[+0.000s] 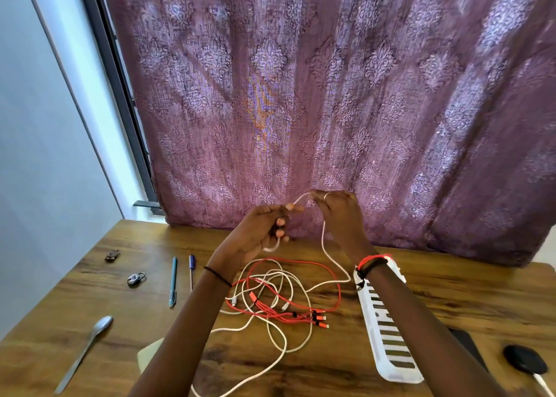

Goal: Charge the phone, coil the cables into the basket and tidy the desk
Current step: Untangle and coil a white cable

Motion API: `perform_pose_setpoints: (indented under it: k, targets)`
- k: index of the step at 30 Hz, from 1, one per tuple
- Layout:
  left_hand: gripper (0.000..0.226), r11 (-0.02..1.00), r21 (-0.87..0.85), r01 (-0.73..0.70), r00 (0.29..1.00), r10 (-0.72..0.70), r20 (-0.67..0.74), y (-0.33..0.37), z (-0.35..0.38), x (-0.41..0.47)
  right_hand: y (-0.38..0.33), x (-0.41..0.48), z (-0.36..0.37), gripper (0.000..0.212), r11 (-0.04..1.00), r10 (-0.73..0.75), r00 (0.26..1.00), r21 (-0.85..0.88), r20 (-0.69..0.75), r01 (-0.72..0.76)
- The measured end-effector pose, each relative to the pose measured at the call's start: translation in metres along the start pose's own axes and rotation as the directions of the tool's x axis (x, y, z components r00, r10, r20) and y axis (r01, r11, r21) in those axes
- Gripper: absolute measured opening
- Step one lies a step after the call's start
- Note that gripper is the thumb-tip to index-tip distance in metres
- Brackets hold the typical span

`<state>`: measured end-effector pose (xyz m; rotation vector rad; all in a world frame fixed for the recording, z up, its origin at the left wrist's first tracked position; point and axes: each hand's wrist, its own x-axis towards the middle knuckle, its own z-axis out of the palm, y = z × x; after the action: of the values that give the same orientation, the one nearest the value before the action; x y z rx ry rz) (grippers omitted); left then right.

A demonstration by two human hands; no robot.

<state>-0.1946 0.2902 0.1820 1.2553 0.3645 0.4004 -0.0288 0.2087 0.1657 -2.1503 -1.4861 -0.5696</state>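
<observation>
I see my left hand (pixel 264 225) curled round a loop of white cable (pixel 323 240). My right hand (pixel 340 213) pinches the same cable just above. Both are raised over the wood-grain tabletop (pixel 331 366). The rest of the white cable lies tangled with a red multi-plug cable (pixel 301 264) mid-tabletop. A white slotted basket (pixel 391 336) sits just right of the tangle, partly under my right forearm. On the left are 2 pens (pixel 173 281), a padlock (pixel 136 278) and a spoon (pixel 87 348). At far right is a black round puck (pixel 525 363). A purple patterned curtain (pixel 331 96) hangs behind, with a dark window frame (pixel 120 96) and pale wall (pixel 36 156) left.
</observation>
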Motion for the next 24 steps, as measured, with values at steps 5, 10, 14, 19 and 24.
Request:
perform_pose_setpoints:
  k: [5,10,14,19,24]
  targets:
    - [0.031,1.000,-0.018,-0.009,0.999,0.010,0.043,-0.005,0.002,-0.006,0.014,0.008,-0.002,0.030,0.976,0.190,0.981,0.101,0.032,-0.192]
    - [0.028,0.998,0.060,-0.027,0.998,0.031,-0.052,-0.003,0.006,0.006,-0.001,0.006,0.005,0.031,0.974,-0.119,0.992,0.199,0.048,0.107]
    - [0.031,0.985,0.161,-0.069,0.997,0.071,-0.010,0.002,0.013,0.013,-0.006,-0.003,0.008,0.023,0.922,-0.051,0.998,0.385,0.032,0.035]
    - [0.034,0.982,0.175,-0.073,0.987,0.046,0.156,0.001,0.015,0.010,0.003,0.004,0.005,0.022,0.762,0.225,0.972,0.610,0.061,-0.215]
    - [0.027,0.992,-0.128,-0.022,0.987,0.042,0.157,0.002,0.011,0.014,0.004,0.003,-0.002,0.023,0.781,0.265,0.963,0.576,0.049,-0.244]
